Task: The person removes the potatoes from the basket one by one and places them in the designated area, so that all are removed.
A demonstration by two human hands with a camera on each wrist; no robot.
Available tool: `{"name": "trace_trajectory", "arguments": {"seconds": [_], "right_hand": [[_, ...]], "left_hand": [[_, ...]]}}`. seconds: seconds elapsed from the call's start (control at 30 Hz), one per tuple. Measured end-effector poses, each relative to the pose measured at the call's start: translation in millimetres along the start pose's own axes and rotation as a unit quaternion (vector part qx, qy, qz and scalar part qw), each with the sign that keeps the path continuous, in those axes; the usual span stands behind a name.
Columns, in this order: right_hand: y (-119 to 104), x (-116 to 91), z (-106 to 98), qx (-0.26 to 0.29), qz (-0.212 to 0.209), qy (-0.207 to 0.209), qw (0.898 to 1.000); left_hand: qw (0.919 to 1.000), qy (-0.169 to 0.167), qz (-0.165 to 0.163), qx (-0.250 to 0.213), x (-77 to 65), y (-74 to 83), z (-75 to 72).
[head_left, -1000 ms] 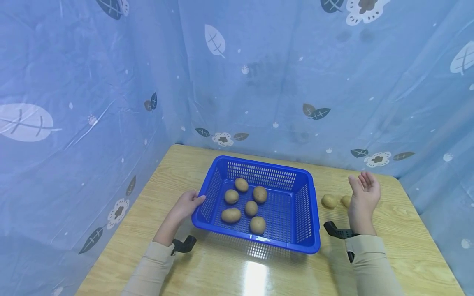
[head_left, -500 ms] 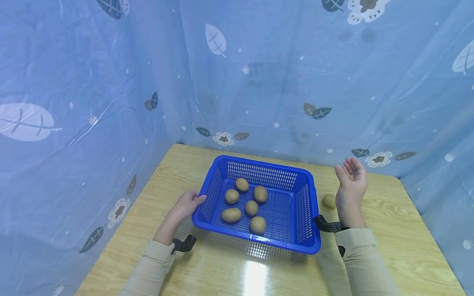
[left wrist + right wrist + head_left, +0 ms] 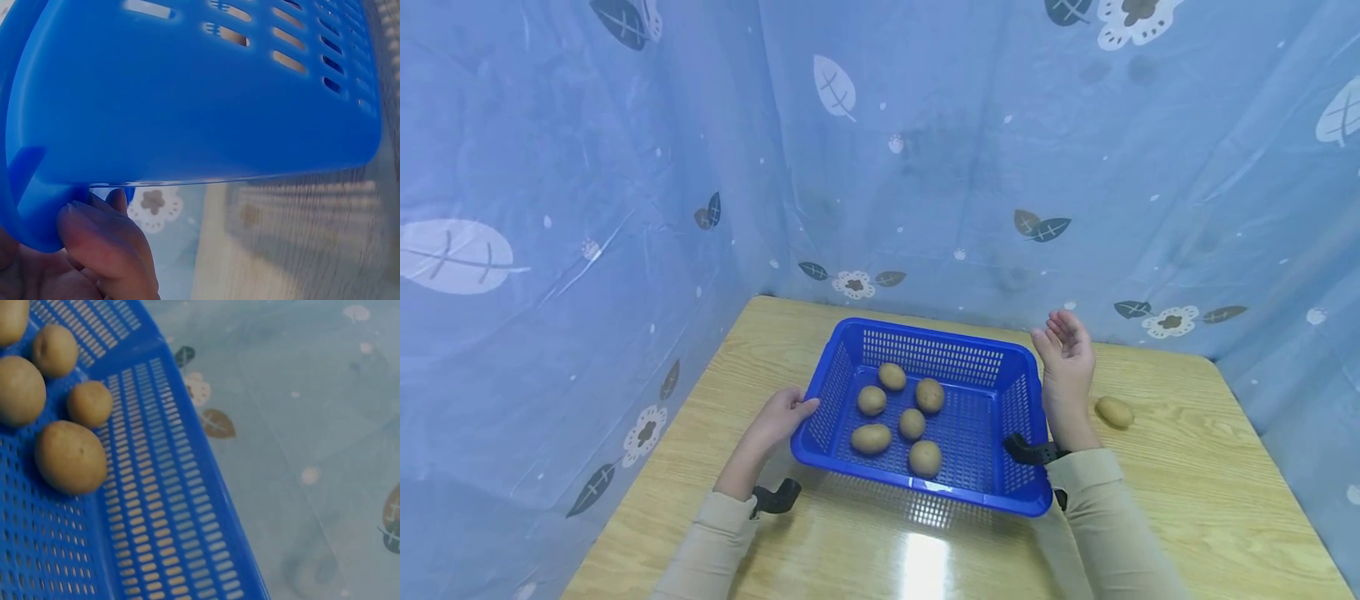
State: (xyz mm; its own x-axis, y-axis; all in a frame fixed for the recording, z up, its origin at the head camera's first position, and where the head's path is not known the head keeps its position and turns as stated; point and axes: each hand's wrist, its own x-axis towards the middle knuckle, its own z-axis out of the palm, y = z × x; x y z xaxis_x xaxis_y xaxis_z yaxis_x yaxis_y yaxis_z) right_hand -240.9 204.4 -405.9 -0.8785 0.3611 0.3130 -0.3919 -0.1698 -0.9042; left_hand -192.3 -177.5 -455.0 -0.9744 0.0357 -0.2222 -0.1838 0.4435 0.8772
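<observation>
My left hand [image 3: 781, 418] grips the left rim of a blue plastic basket [image 3: 917, 492]; the left wrist view shows its fingers [image 3: 109, 244] curled at the rim. Several potatoes lie in the left and middle of the basket, among them a front potato [image 3: 925, 458] and a back one [image 3: 892, 377]. At the basket's right rim my right hand [image 3: 1067, 375] is raised, its fingers loosely bent and nothing visible in them. To its right a single potato [image 3: 1115, 412] lies on the table. The right wrist view shows potatoes [image 3: 70, 457] inside the basket but not the hand.
The wooden table [image 3: 1210, 467] reaches back to a blue patterned curtain [image 3: 925, 167], which also hangs along both sides. A black wrist mount [image 3: 777, 497] is worn on the left wrist, and another mount [image 3: 1030, 452] on the right overlaps the basket's right wall.
My right hand has moved left, from the loose potatoes to the basket's right rim. One potato has come into sight; the other is no longer visible. My left hand stays on the rim.
</observation>
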Motion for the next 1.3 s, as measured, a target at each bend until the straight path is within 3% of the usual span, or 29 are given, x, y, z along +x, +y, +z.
{"name": "trace_trajectory", "arguments": {"seconds": [0.47,0.93,1.3], "right_hand": [[20,-4,34,-0.037,0.017,-0.066,0.997],[37,-5,48,-0.059,0.020,-0.118,0.991],[31,-11,58,-0.113,0.098,-0.170,0.974]], "left_hand": [[0.9998,0.009,-0.016,0.004,-1.7,-0.8,3.0],[0.9999,0.004,-0.014,0.001,-2.8,2.5,2.0],[0.9999,-0.004,-0.015,-0.004,-1.1,2.5,-0.1]]}}
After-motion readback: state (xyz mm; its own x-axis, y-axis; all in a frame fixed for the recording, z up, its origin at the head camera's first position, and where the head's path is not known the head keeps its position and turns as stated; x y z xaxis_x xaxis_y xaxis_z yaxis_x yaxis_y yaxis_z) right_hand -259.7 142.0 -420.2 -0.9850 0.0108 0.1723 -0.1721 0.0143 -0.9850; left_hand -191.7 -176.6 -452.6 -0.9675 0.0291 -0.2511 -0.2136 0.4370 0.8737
